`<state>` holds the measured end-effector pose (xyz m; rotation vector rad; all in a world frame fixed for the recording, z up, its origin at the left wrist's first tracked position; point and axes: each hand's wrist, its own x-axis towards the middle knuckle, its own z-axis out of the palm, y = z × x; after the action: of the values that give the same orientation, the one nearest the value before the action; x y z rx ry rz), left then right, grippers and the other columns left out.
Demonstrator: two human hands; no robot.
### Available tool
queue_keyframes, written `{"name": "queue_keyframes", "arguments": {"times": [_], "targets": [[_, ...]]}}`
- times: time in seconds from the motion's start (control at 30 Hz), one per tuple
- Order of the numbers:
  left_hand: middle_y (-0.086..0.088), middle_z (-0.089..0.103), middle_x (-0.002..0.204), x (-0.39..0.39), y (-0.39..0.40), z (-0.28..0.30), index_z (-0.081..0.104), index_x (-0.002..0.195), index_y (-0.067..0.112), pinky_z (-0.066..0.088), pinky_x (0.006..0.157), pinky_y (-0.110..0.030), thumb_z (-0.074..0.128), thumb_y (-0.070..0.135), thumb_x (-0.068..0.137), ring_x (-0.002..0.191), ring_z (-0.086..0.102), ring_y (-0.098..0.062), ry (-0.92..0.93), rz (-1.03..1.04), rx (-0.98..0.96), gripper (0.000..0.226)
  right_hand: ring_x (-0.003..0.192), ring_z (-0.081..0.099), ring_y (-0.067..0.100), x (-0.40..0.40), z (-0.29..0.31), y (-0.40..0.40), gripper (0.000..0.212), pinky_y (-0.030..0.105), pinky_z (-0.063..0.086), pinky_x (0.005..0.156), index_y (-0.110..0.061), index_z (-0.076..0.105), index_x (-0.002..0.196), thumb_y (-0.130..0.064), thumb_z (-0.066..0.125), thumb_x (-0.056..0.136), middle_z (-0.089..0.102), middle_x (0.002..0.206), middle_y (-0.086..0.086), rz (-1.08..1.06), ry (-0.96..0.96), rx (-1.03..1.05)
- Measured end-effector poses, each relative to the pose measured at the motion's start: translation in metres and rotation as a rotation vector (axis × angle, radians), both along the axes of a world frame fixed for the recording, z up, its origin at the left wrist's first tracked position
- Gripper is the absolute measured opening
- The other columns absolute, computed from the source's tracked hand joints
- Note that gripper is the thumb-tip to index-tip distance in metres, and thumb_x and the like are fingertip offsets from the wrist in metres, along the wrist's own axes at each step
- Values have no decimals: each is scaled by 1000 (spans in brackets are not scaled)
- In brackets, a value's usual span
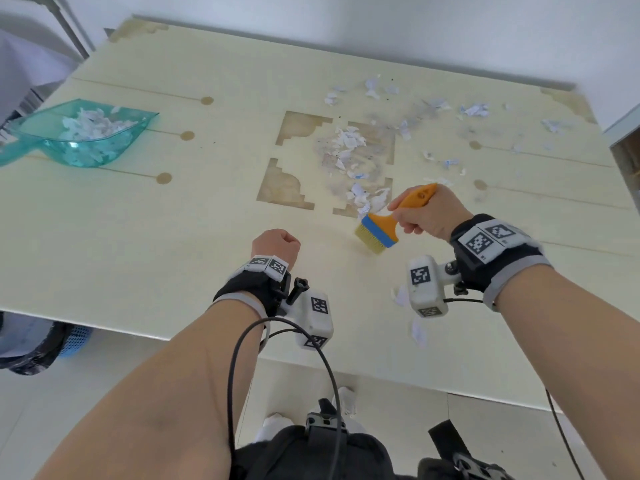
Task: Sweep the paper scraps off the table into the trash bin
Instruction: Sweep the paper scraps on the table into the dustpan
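White paper scraps [349, 150] lie scattered over the middle and right of the cream table [138, 237], with a denser pile near the centre. My right hand [426, 213] grips the orange handle of a small brush [379, 233]; its bristles point down-left just below the pile. My left hand [276, 244] is curled into a fist over the table and holds nothing. A teal plastic dustpan [83, 136] with scraps inside sits on the table at the far left. A trash bin with a dark bag [31, 344] stands on the floor under the table's left front corner.
More scraps [415, 327] lie near the front edge under my right wrist. A shelf edge [627, 147] stands at the right. A grey metal frame [69, 26] rises at the back left. The floor in front is pale tile.
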<state>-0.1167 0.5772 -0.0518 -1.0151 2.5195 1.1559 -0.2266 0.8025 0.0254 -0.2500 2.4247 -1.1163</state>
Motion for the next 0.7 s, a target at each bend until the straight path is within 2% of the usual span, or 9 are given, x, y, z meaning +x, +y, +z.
{"name": "queue_keyframes", "arguments": {"times": [0.1, 0.2, 0.27, 0.4, 0.5, 0.6, 0.7], "targets": [[-5, 72, 98, -4, 0, 2, 70, 91, 13, 49, 76, -26, 52, 15, 88, 91, 66, -25, 2, 20, -2, 19, 51, 59, 13, 1, 1, -6, 9, 17, 46, 47, -12, 70, 82, -4, 66, 84, 64, 60, 7, 155, -170, -6], [-5, 72, 99, -8, 2, 3, 70, 92, 13, 47, 74, -25, 52, 17, 88, 93, 66, -25, -2, 23, 1, 18, 50, 59, 11, 14, -11, -15, 7, 17, 46, 47, -13, 70, 82, -6, 67, 84, 66, 61, 7, 331, -345, 142], [-5, 72, 100, -9, 4, 2, 70, 92, 13, 48, 75, -26, 52, 17, 89, 96, 66, -25, 0, 30, 5, 18, 50, 56, 14, 18, -20, -16, 9, 17, 46, 46, -11, 68, 80, -4, 65, 84, 62, 62, 10, 289, -305, 152], [-5, 72, 100, -11, 3, 1, 70, 91, 14, 47, 73, -25, 53, 17, 88, 96, 66, -26, -5, 48, 5, 17, 55, 54, 17, -1, -19, -7, 9, 20, 47, 52, -12, 66, 79, -5, 63, 84, 60, 60, 7, 32, -92, 78], [-6, 72, 99, -12, 2, 1, 69, 88, 16, 46, 72, -24, 53, 16, 87, 93, 66, -25, -8, 64, 13, 15, 54, 52, 18, -20, -8, -6, 10, 21, 45, 51, -10, 67, 79, -3, 62, 83, 58, 59, 9, -50, -14, -25], [-6, 72, 98, -16, 1, 1, 67, 84, 17, 45, 70, -23, 54, 16, 86, 90, 65, -24, -4, 77, 13, 13, 51, 56, 15, -23, -4, -12, 9, 17, 46, 46, -10, 68, 79, -3, 64, 83, 61, 59, 8, 84, -116, -55], [-6, 72, 97, -19, -2, 1, 65, 81, 19, 45, 70, -23, 54, 16, 86, 83, 63, -23, 1, 87, 11, 13, 47, 58, 10, -13, -16, -25, 5, 16, 47, 46, -7, 69, 84, -4, 65, 84, 62, 57, 5, 261, -249, 49]]}}
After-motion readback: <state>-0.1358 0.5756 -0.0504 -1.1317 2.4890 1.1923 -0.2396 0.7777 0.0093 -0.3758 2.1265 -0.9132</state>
